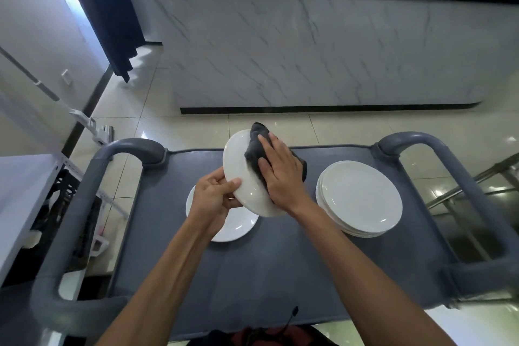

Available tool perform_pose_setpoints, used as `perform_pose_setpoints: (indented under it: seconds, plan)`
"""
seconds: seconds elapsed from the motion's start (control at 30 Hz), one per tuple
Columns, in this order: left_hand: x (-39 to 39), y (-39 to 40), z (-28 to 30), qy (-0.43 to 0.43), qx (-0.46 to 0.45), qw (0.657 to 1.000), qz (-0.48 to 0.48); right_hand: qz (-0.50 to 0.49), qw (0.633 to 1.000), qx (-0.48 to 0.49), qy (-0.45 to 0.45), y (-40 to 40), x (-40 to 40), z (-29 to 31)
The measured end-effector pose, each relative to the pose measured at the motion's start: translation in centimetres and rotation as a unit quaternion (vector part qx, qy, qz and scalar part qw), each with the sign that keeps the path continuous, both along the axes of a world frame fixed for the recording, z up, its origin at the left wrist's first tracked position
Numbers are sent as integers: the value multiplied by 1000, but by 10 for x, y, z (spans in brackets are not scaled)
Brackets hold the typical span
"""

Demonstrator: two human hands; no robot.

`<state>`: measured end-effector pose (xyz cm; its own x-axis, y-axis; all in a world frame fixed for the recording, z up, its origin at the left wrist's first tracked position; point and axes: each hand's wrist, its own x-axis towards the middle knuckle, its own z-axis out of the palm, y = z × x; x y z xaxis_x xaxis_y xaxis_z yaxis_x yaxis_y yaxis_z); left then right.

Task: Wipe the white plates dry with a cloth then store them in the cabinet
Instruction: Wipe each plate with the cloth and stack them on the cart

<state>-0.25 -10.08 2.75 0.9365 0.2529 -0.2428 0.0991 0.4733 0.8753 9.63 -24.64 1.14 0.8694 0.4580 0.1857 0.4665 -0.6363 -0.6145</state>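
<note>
Here, a marble-fronted counter (323, 45) with a black top fills the 12 o'clock half of the view, above a pale tiled floor (134, 109). Below it, a grey cart (280, 275) with looped handles at 9 and 3 o'clock takes up the middle.

On the cart's top at 3 o'clock sits a stack (359, 199) of white plates, lying flat, well apart from both hands. At about 8 o'clock from centre a single flat plate (238, 227) lies on the cart, partly hidden under the left hand and the raised plate.

The held plate (241, 166) is tilted up on edge above the cart, round, glossy white and plain, with no mark or writing that can be read. The left hand (213, 196) grips its rim at the plate's 7 o'clock, thumb lying across the face and fingers curled behind. The right hand (280, 174) lies at the plate's 3 o'clock side, fingers curled over a dark cloth (257, 149) and pressing it onto the face; the cloth bunches past the fingertips toward 12 o'clock and hangs a little beyond the rim at 3 o'clock.
</note>
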Motion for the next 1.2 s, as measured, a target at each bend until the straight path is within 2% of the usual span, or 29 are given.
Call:
perform_pose_setpoints:
  seconds: [0.33,0.57,0.67,0.83,1.0,1.2]
  plan:
    - [-6,19,0,20,-41,998,37,22,999,18,-22,11,-49,-11]
    - [-5,21,2,28,-56,996,61,-3,993,-6,-116,21,-82,-19]
    - [-7,21,3,28,-73,995,61,-30,991,11,-130,24,-92,-22]
    - [-9,22,3,19,-89,995,41,-93,988,71,-104,13,-93,-26]
    - [-15,25,3,7,-75,997,11,-130,979,155,11,-1,-79,-22]
    - [-17,30,2,-1,-60,998,-18,-159,966,200,53,-7,-67,-15]
